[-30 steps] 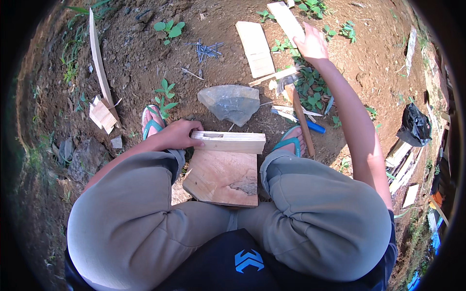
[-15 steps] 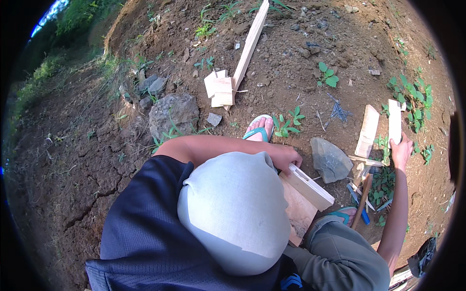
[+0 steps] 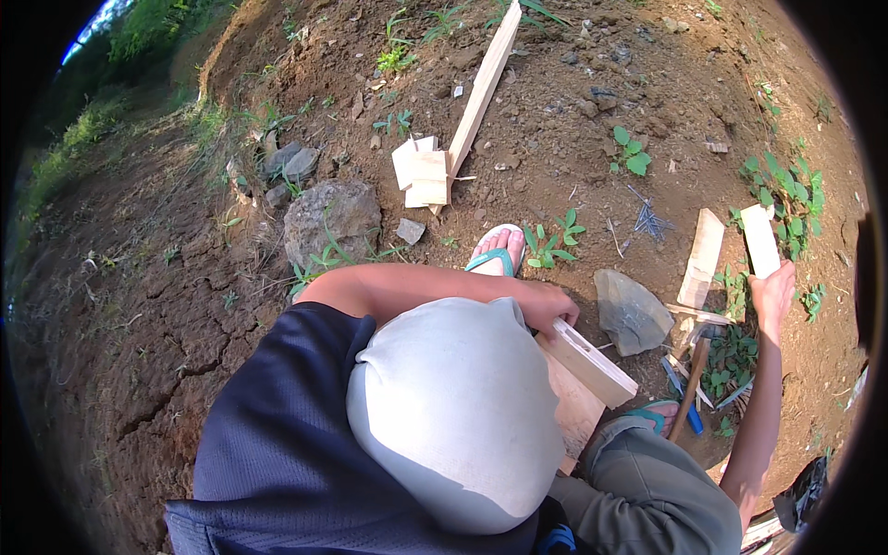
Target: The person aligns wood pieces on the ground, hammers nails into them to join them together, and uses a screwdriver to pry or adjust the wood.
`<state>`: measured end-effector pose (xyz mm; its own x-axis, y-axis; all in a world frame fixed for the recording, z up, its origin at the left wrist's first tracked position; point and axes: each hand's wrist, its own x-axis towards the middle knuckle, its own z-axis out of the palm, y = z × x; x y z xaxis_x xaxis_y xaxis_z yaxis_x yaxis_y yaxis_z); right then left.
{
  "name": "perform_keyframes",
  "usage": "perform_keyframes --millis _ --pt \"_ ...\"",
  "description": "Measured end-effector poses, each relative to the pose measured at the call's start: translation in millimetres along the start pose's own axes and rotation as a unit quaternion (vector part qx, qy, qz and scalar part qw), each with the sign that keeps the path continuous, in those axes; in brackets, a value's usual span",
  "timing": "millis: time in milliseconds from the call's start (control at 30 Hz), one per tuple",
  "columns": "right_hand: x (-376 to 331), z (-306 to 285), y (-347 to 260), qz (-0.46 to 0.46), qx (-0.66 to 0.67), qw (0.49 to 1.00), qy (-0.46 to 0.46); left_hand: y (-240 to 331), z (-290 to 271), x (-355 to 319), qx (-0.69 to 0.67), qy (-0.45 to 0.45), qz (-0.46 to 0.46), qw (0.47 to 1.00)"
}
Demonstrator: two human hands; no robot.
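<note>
My left hand (image 3: 549,307) is closed on the upper end of a wooden block (image 3: 594,361) that stands on edge against a wider wooden board (image 3: 569,398). Most of that hand's fingers are tucked behind the wood. Out at the right, my right hand (image 3: 773,294) grips the lower end of a short pale wooden board (image 3: 760,242). Just left of it another short board (image 3: 702,257) lies on the soil. A hammer (image 3: 689,388) rests below, its wooden handle slanting beside my right foot. Pale cloth in the lower middle covers part of the wider board.
A flat grey stone (image 3: 633,313) lies between my hands, with a pile of nails (image 3: 651,220) beyond it. A blue-handled tool (image 3: 694,418) is beside the hammer. Farther off are a long wooden strip (image 3: 483,91), stacked wood pieces (image 3: 424,178) and a large rock (image 3: 331,222).
The board in my right hand has tilted, its top leaning left, and has shifted slightly nearer. My left hand keeps its hold on the wooden block.
</note>
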<state>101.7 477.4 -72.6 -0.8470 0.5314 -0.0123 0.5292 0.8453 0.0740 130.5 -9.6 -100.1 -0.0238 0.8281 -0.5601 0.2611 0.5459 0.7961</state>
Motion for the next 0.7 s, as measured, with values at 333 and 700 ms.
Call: perform_keyframes --millis 333,700 --pt "-69.4 -51.8 22.9 -0.021 0.198 0.980 0.029 -4.9 3.1 1.4 0.018 0.004 0.009 1.000" --pt "-188.5 -93.2 -53.8 -0.289 0.386 0.737 -0.472 -10.2 4.0 0.7 0.012 0.018 0.028 0.999"
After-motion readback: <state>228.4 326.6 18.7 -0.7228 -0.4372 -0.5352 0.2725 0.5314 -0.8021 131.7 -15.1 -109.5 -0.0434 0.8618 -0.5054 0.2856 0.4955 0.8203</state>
